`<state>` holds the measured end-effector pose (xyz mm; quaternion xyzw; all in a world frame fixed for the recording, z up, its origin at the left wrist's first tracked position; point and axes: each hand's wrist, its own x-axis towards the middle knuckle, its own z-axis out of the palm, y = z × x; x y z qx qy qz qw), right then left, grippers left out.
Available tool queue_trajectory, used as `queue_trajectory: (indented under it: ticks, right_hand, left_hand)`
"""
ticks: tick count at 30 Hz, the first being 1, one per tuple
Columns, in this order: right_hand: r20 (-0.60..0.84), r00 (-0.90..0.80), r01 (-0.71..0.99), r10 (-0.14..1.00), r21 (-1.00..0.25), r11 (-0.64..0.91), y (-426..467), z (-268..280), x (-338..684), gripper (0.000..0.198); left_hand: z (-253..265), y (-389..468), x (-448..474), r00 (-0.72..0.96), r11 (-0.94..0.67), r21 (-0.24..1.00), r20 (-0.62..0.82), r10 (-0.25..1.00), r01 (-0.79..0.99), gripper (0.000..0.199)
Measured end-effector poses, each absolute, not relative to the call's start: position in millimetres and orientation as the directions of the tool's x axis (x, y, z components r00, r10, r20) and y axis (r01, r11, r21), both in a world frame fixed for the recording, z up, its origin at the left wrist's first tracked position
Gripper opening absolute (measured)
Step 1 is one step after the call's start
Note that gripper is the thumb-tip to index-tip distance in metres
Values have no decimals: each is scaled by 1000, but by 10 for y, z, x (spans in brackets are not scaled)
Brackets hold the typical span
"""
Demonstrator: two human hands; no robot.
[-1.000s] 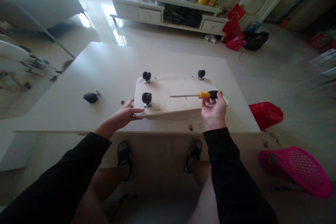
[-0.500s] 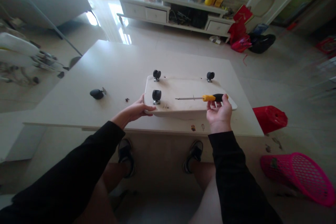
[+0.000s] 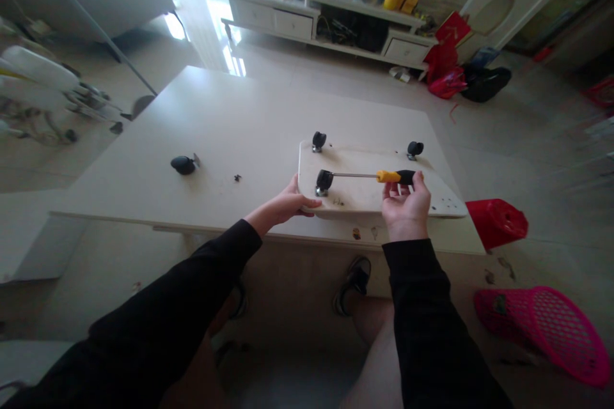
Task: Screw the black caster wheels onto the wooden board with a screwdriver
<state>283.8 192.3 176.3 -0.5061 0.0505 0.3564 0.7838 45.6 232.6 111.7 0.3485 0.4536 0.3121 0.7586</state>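
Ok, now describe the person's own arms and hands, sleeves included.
Both arms wear long, dark sleeves, black and plain, with no visible print or stripe: the left sleeve and the right sleeve each reach about to the wrist. The left hand and the right hand are bare, without gloves.

yellow-black screwdriver point(image 3: 386, 176) points left over pale wheeled board point(image 3: 367, 158)

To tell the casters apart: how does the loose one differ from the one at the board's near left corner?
The loose caster lies sideways on the table; the corner caster stands wheel-up on the board. The left hand is close to the corner caster, away from the loose caster. Both look dark and partly metallic.
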Motion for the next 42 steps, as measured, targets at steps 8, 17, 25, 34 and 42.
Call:
queue_trajectory:
  ticks: [8, 17, 25, 34, 42]
  right_hand:
    - [-408, 732, -594, 545, -774, 219, 1965, 1695, 2819, 22]
    - [-451, 710, -630, 540, -750, 202, 1962, 1757, 2707, 16]
    - [-274, 757, -492, 594, -837, 241, 1972, 1740, 2668, 20]
    - [-34, 830, -245, 557, -919, 309, 2019, 1749, 2539, 46]
    - [182, 802, -73, 569, -916, 395, 2101, 1801, 2325, 51]
  left_hand:
    - [1168, 2389, 119, 353, 605, 785, -533, 769, -132, 109]
    - [1209, 2367, -230, 312, 614, 789, -578, 754, -21, 129]
    - [1285, 2578, -505, 269, 341, 907, -402, 875, 246, 110]
    - [1334, 2563, -385, 613, -332, 892, 82, 786, 307, 65]
    - [1359, 2586, -415, 515, -379, 826, 130, 847, 416, 53]
